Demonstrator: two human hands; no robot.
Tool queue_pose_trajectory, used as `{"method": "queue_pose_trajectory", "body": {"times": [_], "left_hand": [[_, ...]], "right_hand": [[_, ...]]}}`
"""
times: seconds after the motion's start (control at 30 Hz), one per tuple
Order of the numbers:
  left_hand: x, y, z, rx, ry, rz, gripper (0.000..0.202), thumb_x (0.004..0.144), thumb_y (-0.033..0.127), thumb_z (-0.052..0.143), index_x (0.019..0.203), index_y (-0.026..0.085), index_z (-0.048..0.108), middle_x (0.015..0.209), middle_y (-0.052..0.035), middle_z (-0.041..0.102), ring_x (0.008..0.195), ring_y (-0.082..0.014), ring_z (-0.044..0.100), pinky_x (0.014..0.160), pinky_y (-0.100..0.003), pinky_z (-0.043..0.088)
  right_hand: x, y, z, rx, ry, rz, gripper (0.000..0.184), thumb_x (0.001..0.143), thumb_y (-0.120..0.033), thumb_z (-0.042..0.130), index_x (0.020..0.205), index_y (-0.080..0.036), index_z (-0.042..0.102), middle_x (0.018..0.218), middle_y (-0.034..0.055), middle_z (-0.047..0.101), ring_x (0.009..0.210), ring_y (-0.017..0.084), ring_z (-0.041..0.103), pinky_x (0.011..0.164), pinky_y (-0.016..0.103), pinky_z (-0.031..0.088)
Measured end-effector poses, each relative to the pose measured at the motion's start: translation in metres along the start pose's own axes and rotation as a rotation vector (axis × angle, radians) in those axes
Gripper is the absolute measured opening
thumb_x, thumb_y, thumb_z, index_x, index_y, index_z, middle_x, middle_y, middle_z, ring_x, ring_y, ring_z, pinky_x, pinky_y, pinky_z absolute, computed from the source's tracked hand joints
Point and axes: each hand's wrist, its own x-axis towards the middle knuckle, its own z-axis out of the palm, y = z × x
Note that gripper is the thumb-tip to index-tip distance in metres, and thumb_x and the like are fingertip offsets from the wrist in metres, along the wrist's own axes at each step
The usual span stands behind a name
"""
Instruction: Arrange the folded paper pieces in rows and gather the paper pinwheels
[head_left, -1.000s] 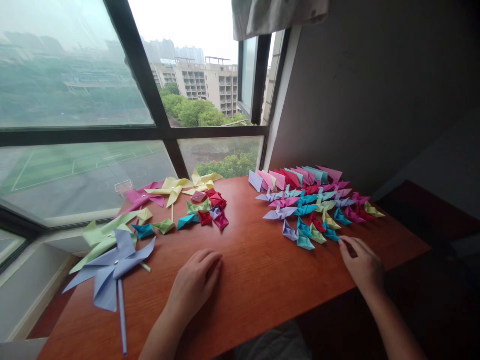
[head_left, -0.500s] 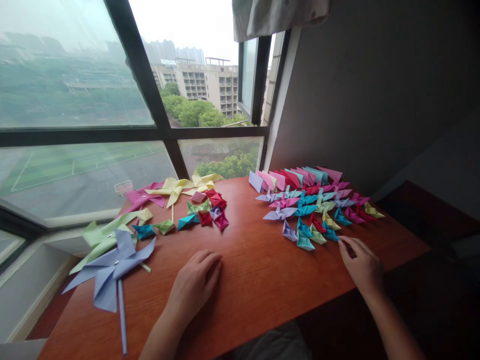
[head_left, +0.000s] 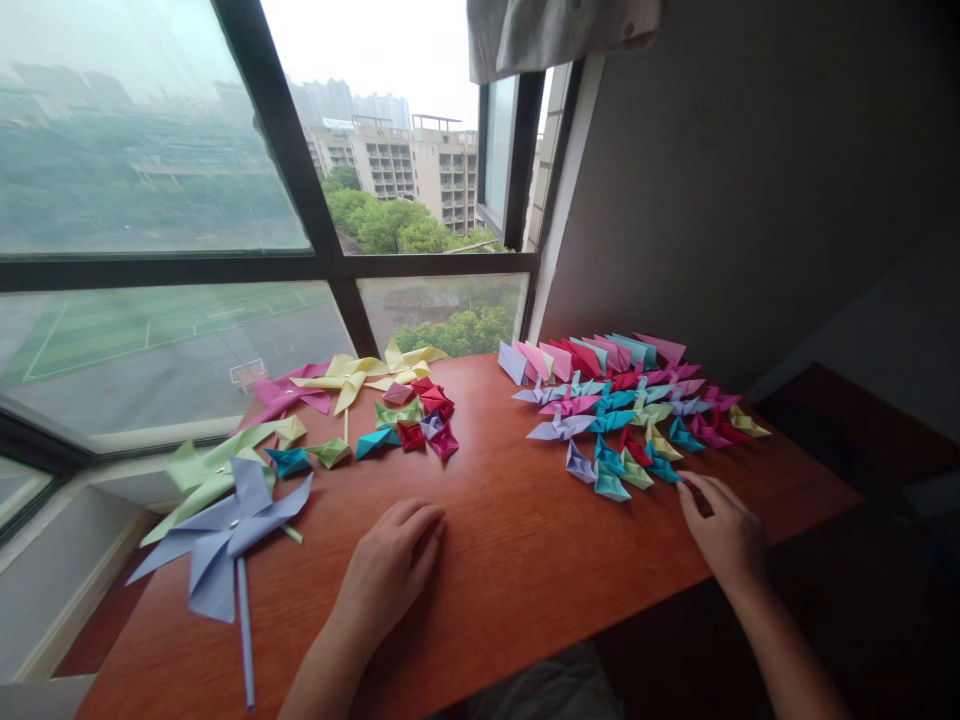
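At the near right corner of the folded paper group, my right hand (head_left: 725, 527) has its thumb and forefinger closed at the tip of a blue paper boat (head_left: 663, 468), which rests on the table. Beside that boat lie a light green boat (head_left: 636, 472), a turquoise boat (head_left: 611, 484) and a lilac boat (head_left: 579, 462). My left hand (head_left: 394, 555) rests palm down on the wooden table (head_left: 510, 560), its fingers loosely bent and the thumb a little apart. Nothing shows in it. Nearest to it are a dark pink boat (head_left: 444, 441) and a red boat (head_left: 410, 436).
Behind the boats on the right stand rows of paper cranes (head_left: 615, 398) and paper planes (head_left: 592, 358). On the left lie a lilac pinwheel (head_left: 234, 530), a green pinwheel (head_left: 214, 470), yellow pinwheels (head_left: 352, 375) and a magenta pinwheel (head_left: 289, 397). A window (head_left: 322, 270) borders the table.
Both hands and the paper pieces stay in place. Only a very slight shift of the whole view shows.
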Motion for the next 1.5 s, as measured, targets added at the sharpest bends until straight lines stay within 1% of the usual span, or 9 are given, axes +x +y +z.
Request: {"method": "queue_pose_trajectory", "body": {"times": [0.2, 0.33, 0.47, 0.6, 0.73, 0.9, 1.1, 1.27, 1.5], "left_hand": [[-0.001, -0.001, 0.002, 0.000, -0.009, -0.019, 0.018, 0.095, 0.025, 0.049, 0.102, 0.023, 0.066, 0.102, -0.0068, 0.069, 0.092, -0.0209, 0.066, 0.081, -0.031, 0.054], [-0.002, -0.001, 0.003, -0.012, -0.004, -0.032, 0.018, 0.094, 0.025, 0.049, 0.102, 0.024, 0.066, 0.103, -0.0065, 0.070, 0.093, -0.0211, 0.066, 0.082, -0.032, 0.053], [-0.001, 0.001, 0.003, -0.035, -0.005, -0.044, 0.018, 0.094, 0.024, 0.050, 0.102, 0.023, 0.066, 0.103, -0.0062, 0.069, 0.094, -0.0207, 0.066, 0.083, -0.032, 0.052], [0.001, 0.001, 0.001, -0.021, 0.030, -0.081, 0.019, 0.093, 0.023, 0.049, 0.102, 0.023, 0.066, 0.103, -0.0056, 0.070, 0.093, -0.0202, 0.067, 0.081, -0.030, 0.052], [0.015, 0.001, -0.007, 0.072, 0.104, -0.214, 0.018, 0.092, 0.025, 0.050, 0.102, 0.023, 0.066, 0.097, -0.0037, 0.072, 0.082, -0.0193, 0.069, 0.069, -0.028, 0.051], [0.045, 0.005, -0.014, 0.182, 0.088, -0.272, 0.020, 0.093, 0.027, 0.050, 0.106, 0.023, 0.065, 0.096, -0.0028, 0.072, 0.079, -0.0182, 0.068, 0.064, -0.027, 0.045], [0.070, 0.008, -0.003, 0.367, -0.020, -0.232, 0.024, 0.094, 0.029, 0.049, 0.113, 0.021, 0.061, 0.096, -0.0062, 0.070, 0.084, -0.0228, 0.067, 0.063, -0.028, 0.042], [0.070, 0.007, 0.004, 0.405, -0.067, -0.173, 0.021, 0.096, 0.024, 0.044, 0.090, 0.018, 0.063, 0.092, -0.0080, 0.066, 0.081, -0.0229, 0.064, 0.066, -0.030, 0.043], [0.059, 0.003, 0.005, 0.166, -0.153, 0.034, 0.021, 0.096, 0.018, 0.045, 0.086, 0.019, 0.064, 0.095, -0.0060, 0.065, 0.081, -0.0172, 0.062, 0.073, -0.026, 0.045]], "right_hand": [[0.003, -0.018, -0.013, -0.005, 0.054, 0.042, 0.029, 0.093, -0.038, 0.053, 0.098, -0.017, 0.073, 0.084, 0.0077, 0.072, 0.067, 0.018, 0.065, 0.065, 0.028, 0.048], [0.007, -0.056, -0.018, 0.114, 0.064, 0.025, 0.025, 0.093, -0.035, 0.055, 0.098, -0.018, 0.072, 0.088, 0.0083, 0.073, 0.078, 0.020, 0.068, 0.072, 0.029, 0.050], [0.008, -0.117, -0.006, 0.389, -0.070, -0.095, 0.017, 0.093, -0.026, 0.054, 0.097, -0.021, 0.071, 0.093, 0.0065, 0.072, 0.085, 0.019, 0.069, 0.079, 0.029, 0.053], [0.008, -0.177, 0.015, 0.616, -0.267, -0.170, 0.017, 0.094, -0.020, 0.051, 0.096, -0.020, 0.068, 0.089, 0.0057, 0.071, 0.082, 0.017, 0.068, 0.075, 0.028, 0.054], [0.008, -0.210, 0.031, 0.716, -0.387, -0.160, 0.018, 0.092, -0.017, 0.051, 0.095, -0.020, 0.069, 0.086, 0.0053, 0.069, 0.078, 0.017, 0.067, 0.071, 0.027, 0.053], [0.006, -0.211, 0.039, 0.733, -0.432, -0.136, 0.019, 0.090, -0.016, 0.052, 0.095, -0.021, 0.069, 0.087, 0.0053, 0.069, 0.080, 0.018, 0.067, 0.074, 0.027, 0.053], [0.004, -0.208, 0.038, 0.744, -0.447, -0.111, 0.019, 0.091, -0.016, 0.050, 0.094, -0.021, 0.068, 0.089, 0.0056, 0.069, 0.081, 0.019, 0.067, 0.075, 0.028, 0.052], [0.004, -0.209, 0.039, 0.728, -0.435, -0.109, 0.019, 0.091, -0.017, 0.049, 0.096, -0.021, 0.067, 0.090, 0.0059, 0.069, 0.082, 0.019, 0.066, 0.076, 0.029, 0.052], [0.005, -0.210, 0.036, 0.725, -0.403, -0.085, 0.019, 0.094, -0.021, 0.048, 0.098, -0.020, 0.067, 0.090, 0.0066, 0.069, 0.083, 0.019, 0.066, 0.076, 0.029, 0.052]]}}
